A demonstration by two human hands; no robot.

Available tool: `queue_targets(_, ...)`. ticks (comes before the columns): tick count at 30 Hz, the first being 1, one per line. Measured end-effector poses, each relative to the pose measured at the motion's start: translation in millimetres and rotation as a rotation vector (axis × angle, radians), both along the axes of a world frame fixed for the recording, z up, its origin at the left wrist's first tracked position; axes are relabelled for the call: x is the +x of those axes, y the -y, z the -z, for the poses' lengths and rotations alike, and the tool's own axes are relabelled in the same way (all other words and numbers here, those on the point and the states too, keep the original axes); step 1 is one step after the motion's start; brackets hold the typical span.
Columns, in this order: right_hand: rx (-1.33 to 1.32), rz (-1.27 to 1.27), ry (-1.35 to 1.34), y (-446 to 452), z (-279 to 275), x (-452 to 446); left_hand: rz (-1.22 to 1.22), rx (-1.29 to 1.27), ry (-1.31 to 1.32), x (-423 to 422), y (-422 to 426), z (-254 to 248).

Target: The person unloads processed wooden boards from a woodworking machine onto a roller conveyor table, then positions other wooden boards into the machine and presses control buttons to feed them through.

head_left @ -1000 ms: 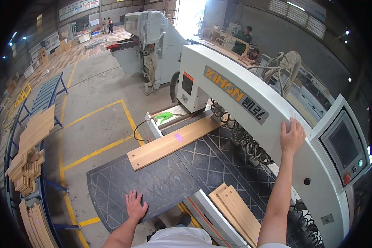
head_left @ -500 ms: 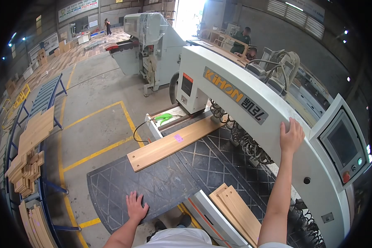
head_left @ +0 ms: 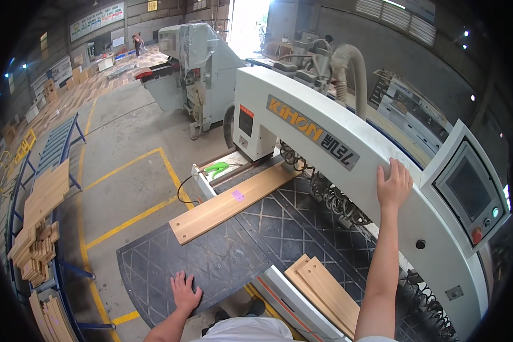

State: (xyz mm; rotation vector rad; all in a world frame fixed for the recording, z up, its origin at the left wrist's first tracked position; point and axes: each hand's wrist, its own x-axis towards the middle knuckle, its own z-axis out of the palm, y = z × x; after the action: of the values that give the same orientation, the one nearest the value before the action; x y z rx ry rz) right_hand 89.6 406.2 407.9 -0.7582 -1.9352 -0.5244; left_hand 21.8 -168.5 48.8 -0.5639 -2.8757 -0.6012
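My left hand (head_left: pixel 186 292) lies with fingers spread on the near edge of the dark machine table (head_left: pixel 154 268). Over on the right, my right hand (head_left: pixel 394 182) rests on top of the white machine beam (head_left: pixel 325 114), fingers stretched over its edge; neither hand grips anything. A long wooden board (head_left: pixel 233 199) with a pink label lies across the table, its far end beneath the beam. It has small holes at its near end. Between my arms, a few shorter wooden boards (head_left: pixel 325 290) are stacked by the white rail.
A control panel (head_left: pixel 470 185) with a screen and a red button stands at the right. A green air gun (head_left: pixel 216 168) lies behind the long board. Roller conveyors (head_left: pixel 57 142) carry stacked wooden pieces (head_left: pixel 37 256) at the left. Another machine (head_left: pixel 196 74) stands ahead.
The view has shifted slightly. Both hands keep their places on the table and the beam, and the boards lie as before. At the back, a machine head with a thick hose has moved.
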Motion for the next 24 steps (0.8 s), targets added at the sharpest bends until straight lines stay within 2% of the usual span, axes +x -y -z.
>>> queue_targets(24, 0.033, 0.063, 0.010, -3.1, 3.5, -5.1, -0.008, -0.028, -0.027, -1.2, -0.8, -2.0)
